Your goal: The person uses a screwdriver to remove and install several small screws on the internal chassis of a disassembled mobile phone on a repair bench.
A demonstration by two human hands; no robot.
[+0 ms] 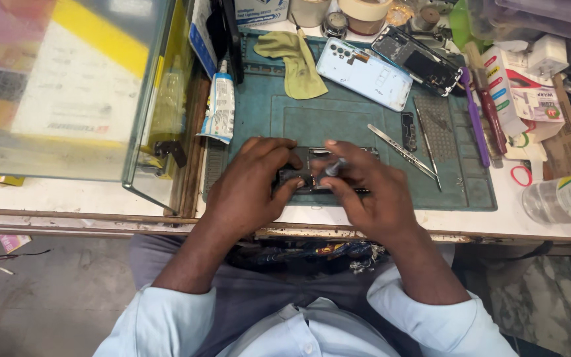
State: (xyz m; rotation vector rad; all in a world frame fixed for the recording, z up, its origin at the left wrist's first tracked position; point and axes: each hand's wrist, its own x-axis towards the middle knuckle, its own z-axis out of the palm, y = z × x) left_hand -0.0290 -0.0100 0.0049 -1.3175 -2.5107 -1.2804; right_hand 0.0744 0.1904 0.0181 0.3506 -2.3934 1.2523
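- Right now, in the head view, both hands sit together at the lower middle of the frame, over a dark opened phone [312, 173] lying near the front edge of the green work mat [338, 119].
- The left hand [249, 188] presses down on the phone's left end, fingers curled over it, pinning it to the mat rather than lifting it.
- The right hand [365, 195] pinches a thin silver-tipped tool [334, 168] between thumb and fingers, its tip down on the phone's inner parts.
- Just right of the hands lie loose tweezers [401, 151]; further up the mat sit a pale blue phone back [363, 73], another opened phone [418, 61] and an olive cloth [295, 61].
- A white glue tube [219, 109] leans at the mat's left edge; a clear bottle [566, 196] lies at the right of the frame.
- To my eye the risk is a slip: the tool tip could skid and scratch or tear something delicate inside if the pinning hand eases off.
- The phone lies close to the table edge, so a hard push could slide it toward the lap.
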